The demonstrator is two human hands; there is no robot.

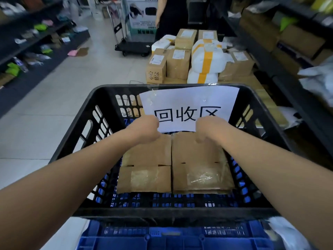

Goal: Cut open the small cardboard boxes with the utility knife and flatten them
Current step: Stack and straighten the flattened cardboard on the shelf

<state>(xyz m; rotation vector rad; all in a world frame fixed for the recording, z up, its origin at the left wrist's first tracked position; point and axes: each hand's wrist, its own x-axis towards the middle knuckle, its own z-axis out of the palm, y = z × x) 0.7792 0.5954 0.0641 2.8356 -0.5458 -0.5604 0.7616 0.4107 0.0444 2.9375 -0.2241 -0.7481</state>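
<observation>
A flattened brown cardboard box (173, 165) with clear tape patches lies inside a black plastic crate (75, 141). My left hand (144, 129) and my right hand (209, 130) both reach into the crate and grip the far edge of the flattened cardboard, fingers curled under it. More flattened cardboard lies beneath it on the right. A white paper sign (189, 105) with black characters is taped to the crate's far wall, just behind my hands. No utility knife is in view.
The black crate rests on a blue crate (162, 237). Beyond it is a pile of sealed cardboard boxes (178, 64) and white wrapped parcels (205, 60). A person in black (171, 15) stands by a platform trolley (133, 46). Shelves line both sides.
</observation>
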